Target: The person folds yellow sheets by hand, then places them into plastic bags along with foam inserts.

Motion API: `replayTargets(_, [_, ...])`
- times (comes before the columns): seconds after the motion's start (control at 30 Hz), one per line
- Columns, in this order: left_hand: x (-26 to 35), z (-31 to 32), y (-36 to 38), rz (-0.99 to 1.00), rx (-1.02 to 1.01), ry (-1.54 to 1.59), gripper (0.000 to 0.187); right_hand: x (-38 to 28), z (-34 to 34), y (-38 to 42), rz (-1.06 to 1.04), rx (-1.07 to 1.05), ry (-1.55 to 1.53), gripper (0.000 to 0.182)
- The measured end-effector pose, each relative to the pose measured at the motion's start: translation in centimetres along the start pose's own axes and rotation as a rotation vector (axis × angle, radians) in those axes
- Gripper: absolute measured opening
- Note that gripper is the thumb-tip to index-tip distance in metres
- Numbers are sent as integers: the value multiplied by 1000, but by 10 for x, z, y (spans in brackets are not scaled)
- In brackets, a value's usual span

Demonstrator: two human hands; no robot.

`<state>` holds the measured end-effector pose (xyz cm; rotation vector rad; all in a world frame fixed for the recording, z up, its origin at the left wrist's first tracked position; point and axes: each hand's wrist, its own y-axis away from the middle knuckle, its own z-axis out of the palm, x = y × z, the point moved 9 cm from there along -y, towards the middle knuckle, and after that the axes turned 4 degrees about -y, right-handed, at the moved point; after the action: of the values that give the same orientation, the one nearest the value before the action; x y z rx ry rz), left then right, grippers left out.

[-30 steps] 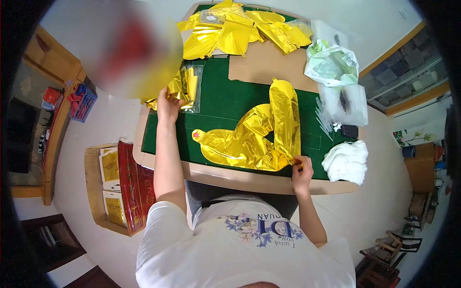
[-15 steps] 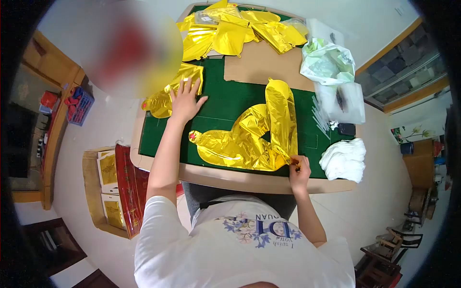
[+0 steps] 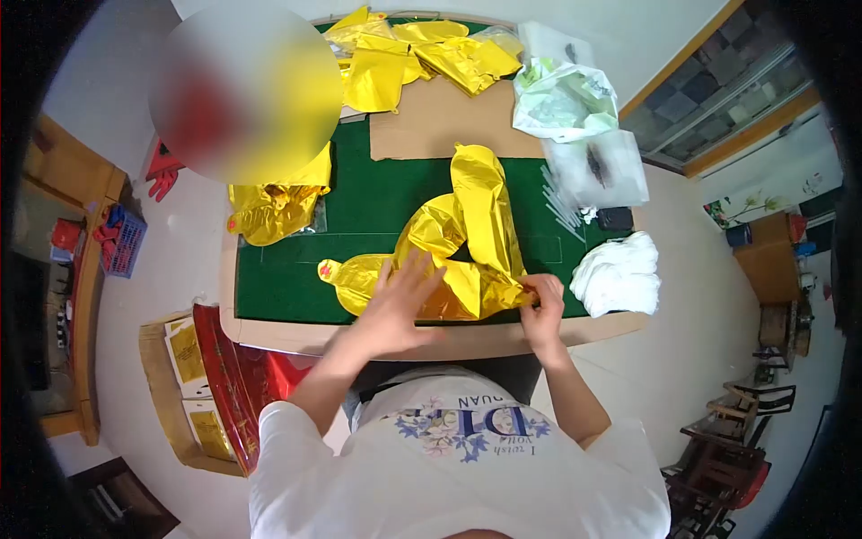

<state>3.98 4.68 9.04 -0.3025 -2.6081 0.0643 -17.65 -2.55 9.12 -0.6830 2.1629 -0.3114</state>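
Observation:
A flat gold foil balloon (image 3: pixel 485 202) lies bent on the green tabletop (image 3: pixel 287 283), its red-marked tip pointing left. My left hand (image 3: pixel 397 310) is over the balloon's lower part, fingers spread and overlapping the foil. At the balloon's lower right corner, my right hand (image 3: pixel 543 310) pinches the foil edge between thumb and fingers. Another piece of gold foil (image 3: pixel 269 211) rests at the table's left side, apart from both hands.
More gold foil pieces (image 3: pixel 377 76) are heaped at the far end beside brown cardboard (image 3: pixel 449 121). Along the right stand a plastic bag (image 3: pixel 566 103), clear plastic packs (image 3: pixel 611 175), a small black box (image 3: pixel 615 218) and a white cloth bundle (image 3: pixel 618 277). A blurred patch covers the upper left.
My left hand has come from the gold foil at the left to the balloon in front of me. My right hand keeps its pinch on the corner. The view has shifted.

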Motion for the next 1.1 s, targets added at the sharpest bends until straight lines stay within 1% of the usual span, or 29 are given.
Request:
replayTargets(0.03, [3, 7, 3, -35, -23, 100, 88, -16, -9, -9, -76, 24, -1, 31])
replayTargets(0.07, [2, 14, 3, -69, -47, 199, 89, -21, -10, -17, -118, -39, -16, 33])
replayTargets(0.1, [-12, 4, 2, -118, 75, 369, 85, -29, -13, -23, -181, -81, -31, 31])
replayTargets(0.13, [-20, 3, 0, -115, 72, 371, 85, -39, -16, -29, -243, -125, -47, 30])
replayTargets(0.2, [-23, -39, -11, -46, 292, 251, 80, -59, -24, -45, -284, -191, -65, 23])
replayTargets(0.27, [-9, -64, -30, -1, 283, 247, 78, -98, -21, -52, -448, -380, -221, 15])
replayTargets(0.3, [10, -71, -40, 100, 200, 278, 80, -113, -19, -54, -452, -488, -354, 8])
replayTargets(0.33, [28, -76, -50, 200, 115, 309, 82, -135, -21, -56, -543, -543, -450, 6])
replayTargets(0.4, [53, -86, -68, 344, -6, 472, 92, -157, -18, -55, -540, -740, -664, 8])
replayTargets(0.43, [51, -77, -77, 333, -118, 552, 99, -164, -22, -61, -545, -741, -660, 8])
replayTargets(0.47, [53, -66, -86, 353, -293, 791, 97, -173, -31, -68, -538, -760, -828, 11])
replayTargets(0.5, [53, -47, -91, 343, -443, 892, 95, -178, -39, -72, -528, -776, -996, 16])
replayTargets(0.53, [54, -26, -94, 332, -593, 989, 94, -179, -41, -72, -536, -775, -989, 16])
replayTargets(0.57, [64, -16, -89, 482, -610, 957, 69, -171, -46, -82, -435, -665, -1051, 21])
replayTargets(0.6, [67, 10, -76, 436, -844, 978, 52, -161, -50, -91, -332, -554, -1108, 28])
replayTargets(0.63, [67, 23, -65, 400, -931, 1081, 41, -148, -51, -97, -264, -555, -1164, 45])
replayTargets(0.67, [73, 25, -57, 359, -1021, 1184, 30, -129, -46, -104, -417, -559, -1141, 37])
replayTargets(0.7, [70, 24, -57, 363, -1023, 1179, 30, -105, -40, -113, -404, -470, -1129, 23])
replayTargets(0.73, [46, 26, -72, 210, -802, 1061, 23, -86, -35, -117, -390, -383, -1115, 16])
replayTargets(0.77, [20, 24, -83, 63, -580, 937, 16, -43, -20, -125, -14, -248, -1268, 21])
replayTargets(0.8, [0, 12, -96, 57, -310, 1052, 14, 1, -1, -118, 375, -102, -1389, 38])
replayTargets(0.83, [-42, 20, -105, -163, -120, 1009, 15, 29, 5, -114, 367, -77, -1183, 47])
replayTargets(0.87, [-63, 1, -108, -224, 125, 882, 17, 64, 16, -104, 512, 30, -1208, 45])
replayTargets(0.9, [-99, 7, -111, -293, 240, 790, 19, 85, 23, -94, 620, 92, -1128, 45])
replayTargets(0.93, [-117, -8, -106, -381, 345, 484, 21, 104, 28, -82, 722, 153, -1044, 45])
replayTargets(1.0, [-142, -8, -103, -406, 418, 219, 22, 135, 34, -74, 418, 164, -584, 44])
replayTargets(1.03, [-149, -5, -104, -405, 428, 219, 22, 116, 38, -71, 357, 112, -478, 41])
replayTargets(1.07, [-155, 1, -103, -440, 398, 192, 22, 81, 37, -72, 190, 46, -234, 39])
replayTargets(1.1, [-161, 6, -104, -472, 367, 164, 23, 53, 44, -72, -3, -22, -129, 38])
